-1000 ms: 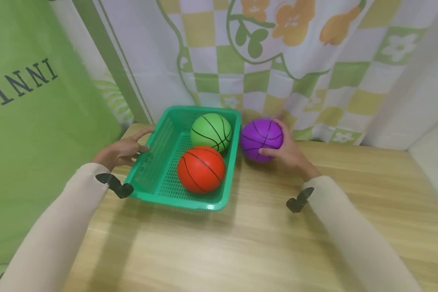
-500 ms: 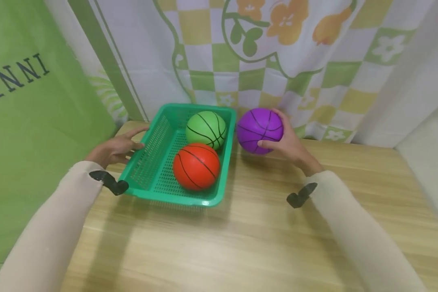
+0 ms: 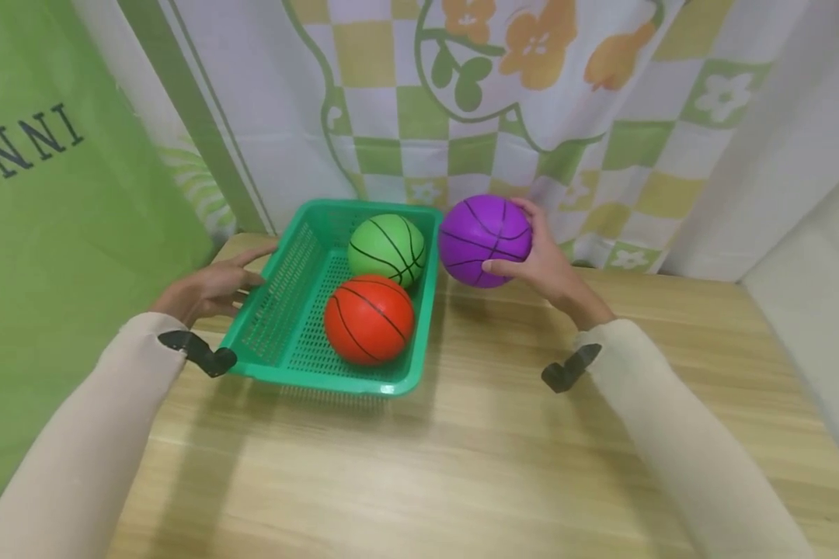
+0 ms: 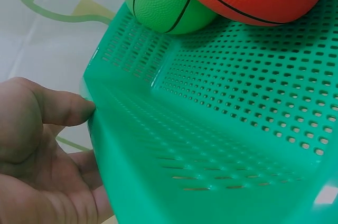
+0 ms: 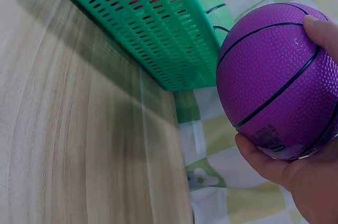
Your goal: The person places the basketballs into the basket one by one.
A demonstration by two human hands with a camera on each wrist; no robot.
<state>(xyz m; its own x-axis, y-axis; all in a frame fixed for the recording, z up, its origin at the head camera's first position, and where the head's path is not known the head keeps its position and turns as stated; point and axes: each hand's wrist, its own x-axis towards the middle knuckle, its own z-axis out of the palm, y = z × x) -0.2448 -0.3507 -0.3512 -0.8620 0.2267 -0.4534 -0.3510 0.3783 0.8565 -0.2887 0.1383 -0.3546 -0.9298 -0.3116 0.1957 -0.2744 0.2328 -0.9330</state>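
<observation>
In the head view, my right hand (image 3: 547, 265) holds a purple toy basketball (image 3: 485, 241), its thumb on the near side and its fingers on the far side. The purple ball is above the table, beside the basket's right rim; the right wrist view shows its underside with a small label (image 5: 269, 135). The green perforated plastic basket (image 3: 322, 380) contains a red ball (image 3: 369, 320) and a light green ball (image 3: 387, 250). At the basket's left rim lies my left hand (image 3: 206, 291); the left wrist view shows its thumb (image 4: 68, 109) touching the rim, with the other fingers partly hidden behind the wall.
The basket stands on a light wooden table (image 3: 503, 450), near its back edge. Behind hangs a checkered, flowered curtain (image 3: 419, 109). Green cloth with dark lettering (image 3: 49, 256) covers the left side; a pale wall (image 3: 811, 256) bounds the right.
My right hand has raised the purple ball from beside the basket and brought it slightly left, toward the rim. My left hand stays at the basket's left side. The whole view has shifted slightly.
</observation>
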